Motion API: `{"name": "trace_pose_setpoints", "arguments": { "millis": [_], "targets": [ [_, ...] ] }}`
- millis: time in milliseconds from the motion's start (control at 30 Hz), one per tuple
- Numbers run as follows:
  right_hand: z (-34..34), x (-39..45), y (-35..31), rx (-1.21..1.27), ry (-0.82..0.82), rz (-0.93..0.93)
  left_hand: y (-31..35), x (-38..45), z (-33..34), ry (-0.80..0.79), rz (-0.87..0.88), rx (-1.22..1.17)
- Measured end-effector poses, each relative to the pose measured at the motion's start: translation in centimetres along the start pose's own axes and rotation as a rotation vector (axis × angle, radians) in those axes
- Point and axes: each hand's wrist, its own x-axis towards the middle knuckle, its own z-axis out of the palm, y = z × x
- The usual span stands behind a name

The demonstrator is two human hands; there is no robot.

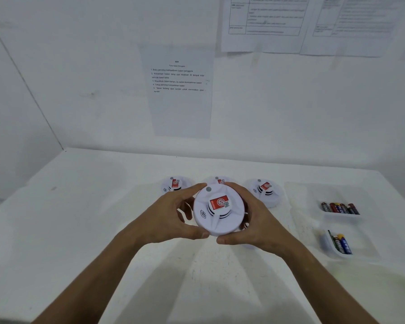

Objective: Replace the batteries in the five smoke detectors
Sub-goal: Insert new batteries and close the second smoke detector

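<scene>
White table (80, 230). Smoke detector (219, 210), centre, label up: left hand (171, 218) at its 9 o'clock, right hand (250, 218) at 3, fingers curled round the rim. Three detectors (264, 190) at 12. Two trays of batteries (339, 208) at 3, count unclear.

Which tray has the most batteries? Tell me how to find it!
Look at the white table, on its right side past the smoke detectors. Two shallow white trays sit there, one behind the other. You want the far tray, nearer the wall: its batteries lie in a longer row than those in the near tray.
</scene>
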Motion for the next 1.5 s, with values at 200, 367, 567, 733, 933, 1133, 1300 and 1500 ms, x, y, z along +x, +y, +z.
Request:
{"name": "trace_pose_setpoints", "arguments": {
  "millis": [200,367,567,733,933,1133,1300,1500],
  "targets": [
    [0.6,0.1,0.1,0.018,-0.009,0.023,-0.4,-0.2,-0.1,0.008,-0.014,-0.001],
    [1.6,0.4,0.5,0.018,-0.001,0.065,-1.3,-0.4,0.2,0.003,-0.044,0.000],
    [2.0,0.9,0.9,0.010,0.007,0.099,-2.3,-0.4,0.2,0.020,-0.061,-0.010],
    [2.9,1.4,1.9,-0.046,0.033,0.137,-3.4,-0.2,0.6,0.030,-0.087,-0.016],
    [4.9,1.8,3.3,-0.093,0.052,0.219,-5.8,-0.3,1.6,0.022,-0.141,-0.037],
    [6.4,2.5,4.4,-0.151,0.092,0.264,-7.2,0.4,2.2,0.008,-0.127,-0.030],
    [7.3,3.0,4.4,-0.232,0.115,0.252,-9.2,0.8,3.0,0.021,-0.175,0.107],
    [8.0,3.3,4.6,-0.296,0.059,0.274,-10.3,0.9,3.0,-0.004,-0.189,0.170]
  ]
}}
